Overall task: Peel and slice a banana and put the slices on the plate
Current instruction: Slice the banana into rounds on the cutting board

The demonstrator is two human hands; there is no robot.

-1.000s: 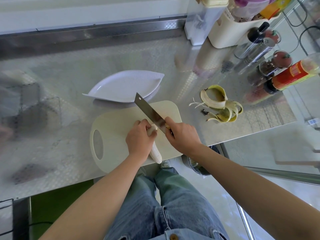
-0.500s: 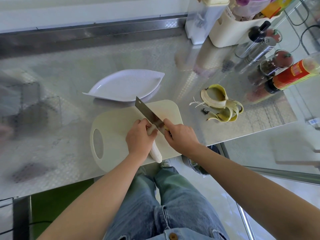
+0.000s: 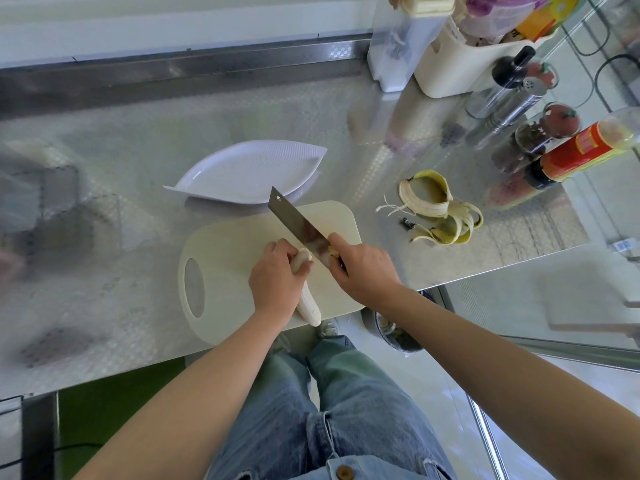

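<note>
- Left hand (image 3: 277, 278) is closed round the peeled banana (image 3: 309, 304), which is held down on the cutting board (image 3: 235, 244); the fruit's near end is seen to reach the board's near edge.
- Right hand (image 3: 363, 268) is clasped round the handle of the knife (image 3: 298, 223), with the forefinger laid along the blade. The blade is set across the far tip of the banana, just beside the left fingertips.
- No slice is seen on the board or on the plate (image 3: 249, 171), which stands just beyond the board. Peeling is judged complete and slicing is judged to be at its first cut.
- The peel (image 3: 440, 209) is noted on the desk (image 3: 138, 133), well apart to the right.
- Risk one: the left fingertips are placed very close to the blade. A cut finger is to be expected if they are not drawn back as the cuts advance.
- Risk two: peeled fruit is judged slippery. The banana could be rolled or squeezed out under pressure, and the blade deflected.
- Risk three: the board appears to sit at the desk's near edge. It could be shifted by a hard stroke, and the fruit's near end lost over the side.
</note>
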